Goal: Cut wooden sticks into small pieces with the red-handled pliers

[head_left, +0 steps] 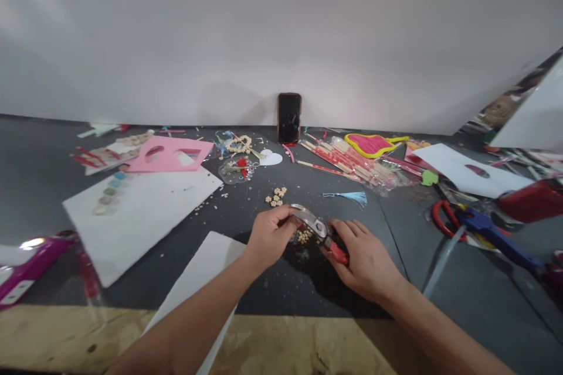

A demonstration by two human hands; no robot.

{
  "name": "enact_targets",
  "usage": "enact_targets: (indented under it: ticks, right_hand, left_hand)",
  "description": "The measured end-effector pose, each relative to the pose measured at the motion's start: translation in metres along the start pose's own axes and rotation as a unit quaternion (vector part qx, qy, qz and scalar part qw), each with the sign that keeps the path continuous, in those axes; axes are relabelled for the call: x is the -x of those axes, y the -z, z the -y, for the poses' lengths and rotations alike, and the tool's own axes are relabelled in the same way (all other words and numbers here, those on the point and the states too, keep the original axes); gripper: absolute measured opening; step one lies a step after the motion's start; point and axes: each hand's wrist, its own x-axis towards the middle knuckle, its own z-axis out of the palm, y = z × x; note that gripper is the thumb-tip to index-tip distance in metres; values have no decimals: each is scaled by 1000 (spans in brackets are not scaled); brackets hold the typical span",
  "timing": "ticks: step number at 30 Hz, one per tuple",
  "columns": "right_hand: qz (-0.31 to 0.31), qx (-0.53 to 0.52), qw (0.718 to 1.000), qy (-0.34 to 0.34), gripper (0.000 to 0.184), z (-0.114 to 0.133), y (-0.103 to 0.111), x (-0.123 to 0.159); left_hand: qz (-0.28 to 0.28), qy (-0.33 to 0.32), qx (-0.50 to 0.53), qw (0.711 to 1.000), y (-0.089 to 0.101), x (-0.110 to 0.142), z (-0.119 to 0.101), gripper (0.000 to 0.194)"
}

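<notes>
My right hand point(367, 255) is wrapped around the red handles of a pair of pruning shears point(317, 226). Their metal blades point up and left, toward my left hand point(269, 235). The fingers of that hand are closed in a pinch at the blade tips; whatever lies between them is hidden. Below the shears is a small pile of pale wooden beads point(304, 237). Just beyond my left hand sits a cluster of flower-shaped wooden pieces point(275, 196). A light blue tassel point(352, 196) lies past my right hand.
A phone point(289, 117) leans upright against the white wall. Red-patterned sticks point(343, 158) in clear plastic lie at back right, near blue-handled scissors point(497, 234). On the left are white sheets point(145, 228), pink cut-out card point(171, 154) and a purple glue gun point(33, 266).
</notes>
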Motion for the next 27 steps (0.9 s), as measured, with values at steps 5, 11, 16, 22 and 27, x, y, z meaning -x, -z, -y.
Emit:
enact_targets:
  ticks: [5,11,16,22,27]
  right_hand:
    - [-1,-2,1000,1,27,0,0,1]
    - [-9,6,1000,-6,30,0,-2,-1]
    - [-19,25,999,7,42,0,-1,-2]
    - [0,19,1000,17,45,-3,3,-1]
    - [5,14,1000,22,42,-3,5,-1]
  left_hand:
    - [5,12,14,1000,-1,0,0,20]
    - [-22,6,38,999,0,-1,1,16]
    - [-23,-4,12,1000,3,-2,0,16]
    - [12,15,3,1000,6,-3,0,20]
    - [49,32,6,998,10,-5,-1,19]
